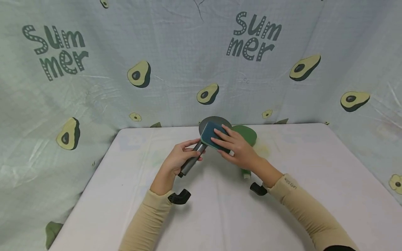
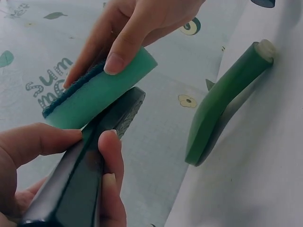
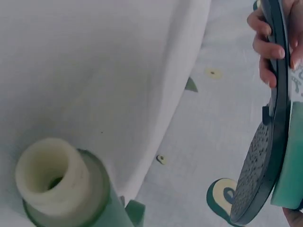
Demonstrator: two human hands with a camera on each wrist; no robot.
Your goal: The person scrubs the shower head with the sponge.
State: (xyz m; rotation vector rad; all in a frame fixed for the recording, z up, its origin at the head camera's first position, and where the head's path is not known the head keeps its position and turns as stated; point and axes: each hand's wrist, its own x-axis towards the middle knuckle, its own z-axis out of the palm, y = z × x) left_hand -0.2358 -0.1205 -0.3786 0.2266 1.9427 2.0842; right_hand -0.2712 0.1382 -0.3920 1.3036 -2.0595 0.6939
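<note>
A dark grey handheld shower head (image 1: pixel 195 157) is raised above the table, tilted, its round head pointing away. My left hand (image 1: pixel 176 158) grips it by the handle, thumb and fingers on opposite sides. My right hand (image 1: pixel 241 150) holds a sponge (image 1: pixel 208 134), teal foam with a dark blue scouring layer. In the left wrist view the foam side of the sponge (image 2: pixel 102 101) lies against the back of the shower head. The perforated spray face (image 3: pixel 254 163) shows in the right wrist view, turned away from the sponge.
A green shower head (image 1: pixel 246 134) lies on the white table (image 1: pixel 150 216) behind and below my right hand, its pale hollow connector (image 3: pixel 49 177) towards me. A printed avocado cloth (image 1: pixel 176 45) hangs behind the table's far edge.
</note>
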